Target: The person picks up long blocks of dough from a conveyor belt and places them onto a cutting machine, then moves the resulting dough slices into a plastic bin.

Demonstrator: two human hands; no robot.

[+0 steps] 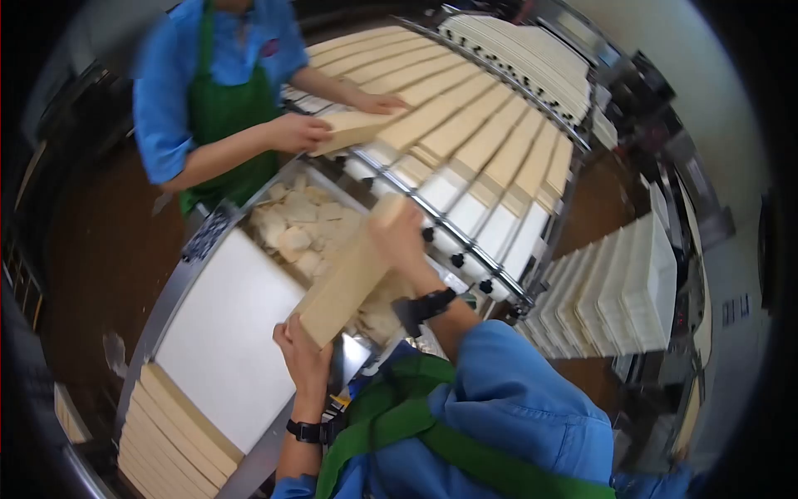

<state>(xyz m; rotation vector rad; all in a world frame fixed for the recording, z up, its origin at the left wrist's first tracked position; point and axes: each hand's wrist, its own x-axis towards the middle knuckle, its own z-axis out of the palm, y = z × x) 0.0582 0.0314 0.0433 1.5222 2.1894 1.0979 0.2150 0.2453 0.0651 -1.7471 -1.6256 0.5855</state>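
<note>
A long cream-coloured block [345, 283] is held slanting above a bin of pale scraps [299, 220]. My left hand [303, 358] grips its lower end, with the fingers at its edge. Round the upper end, near the rail of the slatted rack, my right hand [399, 237] is closed and slightly blurred. More long blocks [490, 125] lie side by side in the rack's lanes. Across the bin, a co-worker in a blue shirt and green apron holds another block [353, 129] with both hands at the rack's left end.
A white board [229, 308] lies left of the bin. Layered cream slabs [174, 432] stand at the lower left. Nested white trays [615, 291] are at the right. A metal rail [449, 224] with black knobs edges the rack.
</note>
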